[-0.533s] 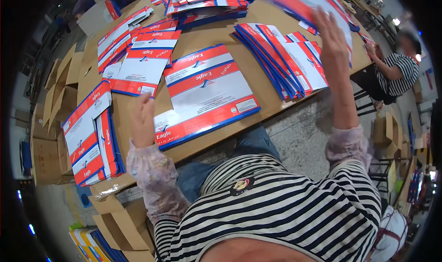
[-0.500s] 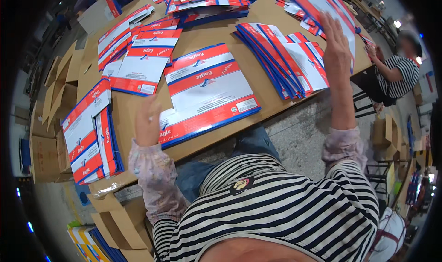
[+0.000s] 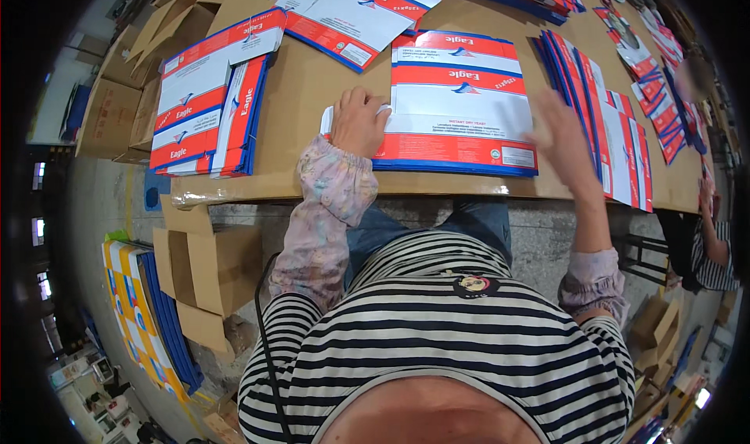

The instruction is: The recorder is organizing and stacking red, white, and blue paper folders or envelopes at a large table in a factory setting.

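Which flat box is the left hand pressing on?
The middle flat box, right in front of the person. The left hand rests on its left edge; the other stacks lie untouched.

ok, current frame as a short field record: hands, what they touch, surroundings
left hand: flat on the left edge of the flattened carton, fingers curled
right hand: blurred, open, over the carton's right edge beside the fanned cartons
surface: cardboard-covered table
left stack: red, white and blue flats
floor: brown boxes
other person: striped sleeve, far right
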`<state>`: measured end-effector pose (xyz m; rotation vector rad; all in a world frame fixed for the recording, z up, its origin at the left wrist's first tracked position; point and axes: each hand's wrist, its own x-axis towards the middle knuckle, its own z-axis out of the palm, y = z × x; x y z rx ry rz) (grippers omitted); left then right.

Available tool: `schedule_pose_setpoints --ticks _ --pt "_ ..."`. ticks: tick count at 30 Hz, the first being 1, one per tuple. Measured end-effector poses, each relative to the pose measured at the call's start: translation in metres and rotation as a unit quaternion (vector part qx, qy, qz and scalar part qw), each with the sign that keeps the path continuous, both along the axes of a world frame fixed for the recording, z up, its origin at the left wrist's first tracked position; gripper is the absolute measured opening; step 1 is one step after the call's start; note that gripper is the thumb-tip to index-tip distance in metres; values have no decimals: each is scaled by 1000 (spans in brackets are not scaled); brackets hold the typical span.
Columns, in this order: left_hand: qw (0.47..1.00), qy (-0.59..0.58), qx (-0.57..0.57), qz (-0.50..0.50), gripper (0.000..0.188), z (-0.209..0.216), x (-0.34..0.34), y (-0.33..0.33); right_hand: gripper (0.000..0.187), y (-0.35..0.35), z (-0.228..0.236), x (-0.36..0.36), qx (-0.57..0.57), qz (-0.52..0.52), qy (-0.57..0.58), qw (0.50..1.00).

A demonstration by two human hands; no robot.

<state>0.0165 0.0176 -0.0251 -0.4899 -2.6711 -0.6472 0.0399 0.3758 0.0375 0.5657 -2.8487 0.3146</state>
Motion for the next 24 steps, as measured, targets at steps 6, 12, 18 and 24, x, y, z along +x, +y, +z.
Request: schedule_pose_setpoints --ticks 6,12,18,24 --pt "1000 -9 17 -9 13 1 -4 -2 92 -70 -35 23 75 137 -85 984" --pt "999 24 -19 -42 12 1 -5 4 90 -74 -43 28 84 103 -75 988" --pt "998 12 14 -61 12 1 -12 0 87 -76 -46 30 83 92 -43 991" --pt "996 31 27 -75 13 6 -12 1 83 -75 -48 30 74 95 -14 993"
